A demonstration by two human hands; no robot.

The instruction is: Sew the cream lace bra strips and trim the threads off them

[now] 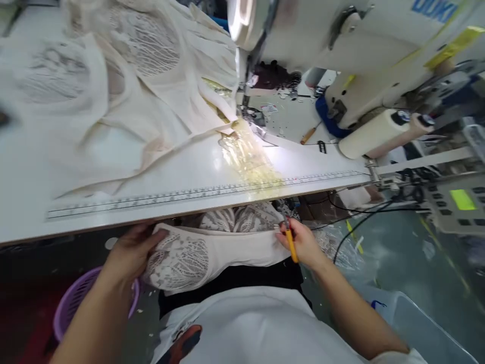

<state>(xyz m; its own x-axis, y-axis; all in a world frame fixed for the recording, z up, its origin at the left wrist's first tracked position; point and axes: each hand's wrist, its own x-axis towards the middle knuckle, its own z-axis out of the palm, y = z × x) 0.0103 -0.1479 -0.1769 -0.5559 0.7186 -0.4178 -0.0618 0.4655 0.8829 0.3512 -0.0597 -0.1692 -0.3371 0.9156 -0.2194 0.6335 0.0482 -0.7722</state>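
A cream bra with a lace-patterned cup (181,260) is stretched across my lap, just below the table's front edge. My left hand (131,253) grips it at the cup end, with the thumb on top of the fabric. At the other end, my right hand (301,241) is closed around small orange-handled snips (291,244), close to the band's end. Their blades are too small to make out clearly, and whether these fingers also pinch the fabric cannot be told. More lace fabric (242,218) lies behind the bra, partly under the tabletop.
A white sewing table (182,177) with a printed ruler strip spans the view. Cream bras (151,86) are piled on its left. A sewing machine (303,30) and thread cones (373,134) stand right. Below are a purple basket (71,298) and a clear bin (417,323).
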